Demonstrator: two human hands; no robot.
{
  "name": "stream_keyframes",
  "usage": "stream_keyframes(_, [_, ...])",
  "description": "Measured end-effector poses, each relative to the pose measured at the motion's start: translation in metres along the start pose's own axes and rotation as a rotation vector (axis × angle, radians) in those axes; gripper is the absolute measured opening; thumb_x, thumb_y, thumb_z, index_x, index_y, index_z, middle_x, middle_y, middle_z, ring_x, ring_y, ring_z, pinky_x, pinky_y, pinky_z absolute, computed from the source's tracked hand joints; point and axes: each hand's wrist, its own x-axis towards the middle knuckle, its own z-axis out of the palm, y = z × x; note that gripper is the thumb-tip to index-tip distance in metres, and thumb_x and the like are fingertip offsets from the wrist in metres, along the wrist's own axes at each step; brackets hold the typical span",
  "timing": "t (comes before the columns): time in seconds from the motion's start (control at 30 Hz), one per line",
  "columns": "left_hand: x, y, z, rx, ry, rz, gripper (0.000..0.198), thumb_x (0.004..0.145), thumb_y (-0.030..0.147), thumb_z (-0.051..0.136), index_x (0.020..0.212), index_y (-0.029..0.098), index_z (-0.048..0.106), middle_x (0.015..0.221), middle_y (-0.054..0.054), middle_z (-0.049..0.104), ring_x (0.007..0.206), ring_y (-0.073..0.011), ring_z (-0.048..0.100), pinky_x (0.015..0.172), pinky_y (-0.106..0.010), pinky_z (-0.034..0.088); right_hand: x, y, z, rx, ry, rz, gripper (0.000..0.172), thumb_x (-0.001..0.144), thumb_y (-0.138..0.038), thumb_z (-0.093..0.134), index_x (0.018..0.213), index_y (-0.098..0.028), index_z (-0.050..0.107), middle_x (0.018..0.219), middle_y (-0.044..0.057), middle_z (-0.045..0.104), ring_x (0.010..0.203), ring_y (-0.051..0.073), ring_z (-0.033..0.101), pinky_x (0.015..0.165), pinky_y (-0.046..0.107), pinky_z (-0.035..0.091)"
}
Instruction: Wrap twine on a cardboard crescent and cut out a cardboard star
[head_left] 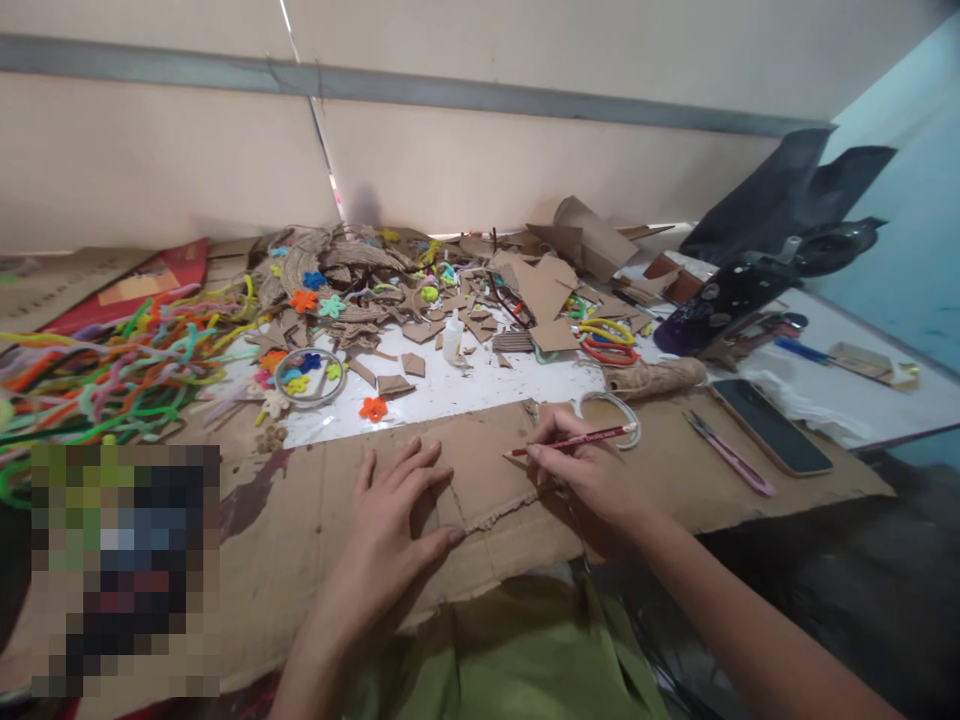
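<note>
Left grip [405,495]: spread wide over edge of cardboard piece [487,480]
Right grip [577,462]: pinching red pencil [581,440] above same piece
Phone [774,428]: lying just beside pink cutter [731,457]

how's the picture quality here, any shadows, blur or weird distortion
Head view: soft shadows beneath the left hand and right hand; head view: wide-angle stretch toward the edges, the dark bottle appearing to lean outward; head view: a pixelated block hides part of the lower left; head view: lettering on the pencil too soft to read.
</note>
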Motion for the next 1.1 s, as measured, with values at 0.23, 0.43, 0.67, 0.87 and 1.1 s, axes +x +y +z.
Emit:
stream_keyframes(0.23, [0.0,-0.002,0.0,0.0,0.015,0.016,0.039,0.087,0.031,0.075,0.125,0.031,0.068,0.159,-0.007,0.053,0.153,-0.0318,0.038,0.127,-0.068,0.006,-0.012,0.007,-0.013,-0.067,0.016,0.009,0.012,0.088,-0.03,0.063,0.08,-0.023,0.057,0.068,-0.001,0.065,0.062,0.018,0.061,0.061,0.03,0.045])
stream_keyframes(0.43, [0.001,-0.002,0.0,0.008,0.006,0.005,0.039,0.087,0.034,0.075,0.125,0.031,0.068,0.158,-0.008,0.053,0.153,-0.0332,0.039,0.126,-0.069,0.008,-0.025,0.013,-0.024,-0.1,0.027,0.006,0.013,0.087,-0.03,0.063,0.077,-0.023,0.058,0.067,-0.001,0.065,0.062,0.018,0.061,0.059,0.03,0.045])
stream_keyframes(0.67, [0.002,-0.001,-0.002,0.004,-0.003,0.013,0.039,0.087,0.033,0.074,0.125,0.03,0.068,0.159,-0.008,0.053,0.153,-0.034,0.038,0.126,-0.069,0.007,-0.039,0.013,-0.039,-0.057,0.086,0.013,0.017,0.087,-0.033,0.069,0.077,-0.022,0.06,0.066,0.0,0.064,0.059,0.017,0.061,0.056,0.029,0.046])
stream_keyframes(0.87, [-0.002,-0.001,0.0,0.007,0.026,0.023,0.049,0.087,0.032,0.075,0.134,0.029,0.061,0.161,-0.01,0.049,0.154,-0.031,0.037,0.128,-0.065,0.007,-0.031,0.013,-0.033,0.06,0.195,-0.11,0.016,0.09,-0.036,0.072,0.087,-0.023,0.064,0.076,0.001,0.065,0.064,0.017,0.06,0.059,0.03,0.049])
stream_keyframes(1.1, [-0.002,0.001,0.002,0.055,0.036,-0.027,0.078,0.083,0.038,0.079,0.152,0.023,0.047,0.17,-0.014,0.032,0.16,-0.0314,0.017,0.129,-0.06,0.013,-0.016,0.008,-0.003,0.167,0.104,-0.084,0.013,0.091,-0.034,0.073,0.095,-0.024,0.067,0.09,0.003,0.067,0.074,0.018,0.063,0.062,0.029,0.052])
